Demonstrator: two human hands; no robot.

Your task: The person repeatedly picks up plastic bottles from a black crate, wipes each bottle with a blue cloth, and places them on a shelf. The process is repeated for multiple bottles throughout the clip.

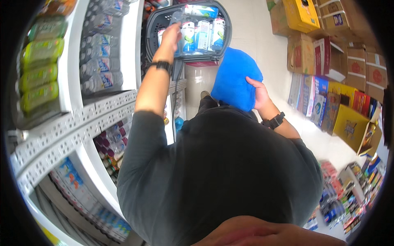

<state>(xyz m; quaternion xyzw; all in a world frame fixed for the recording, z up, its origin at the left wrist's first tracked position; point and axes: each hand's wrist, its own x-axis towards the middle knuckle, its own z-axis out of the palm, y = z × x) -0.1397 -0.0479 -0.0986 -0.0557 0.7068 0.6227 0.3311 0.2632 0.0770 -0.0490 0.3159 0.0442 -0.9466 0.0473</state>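
A dark grey plastic basket (228, 30) stands at the top centre, holding several plastic bottles with white, blue and green labels, such as one bottle (188, 36) near its middle. My left hand (172, 36) reaches over the basket's left part, beside a clear bottle (176, 17); whether the fingers grip it cannot be told. In my right hand (259, 92) is a blue cloth (235, 78), pinched at its right edge with the thumb on top. The cloth hangs in front of my body, just below the basket's lower right corner.
White metal shelving (77, 123) runs along the left, with rows of clear bottles (103, 65) and green-yellow bottles (40, 72). Cardboard boxes (300, 55) are stacked on the right. Below them lie an open yellow carton (351, 127) and packed goods (334, 212). Pale floor tiles (246, 30) show between.
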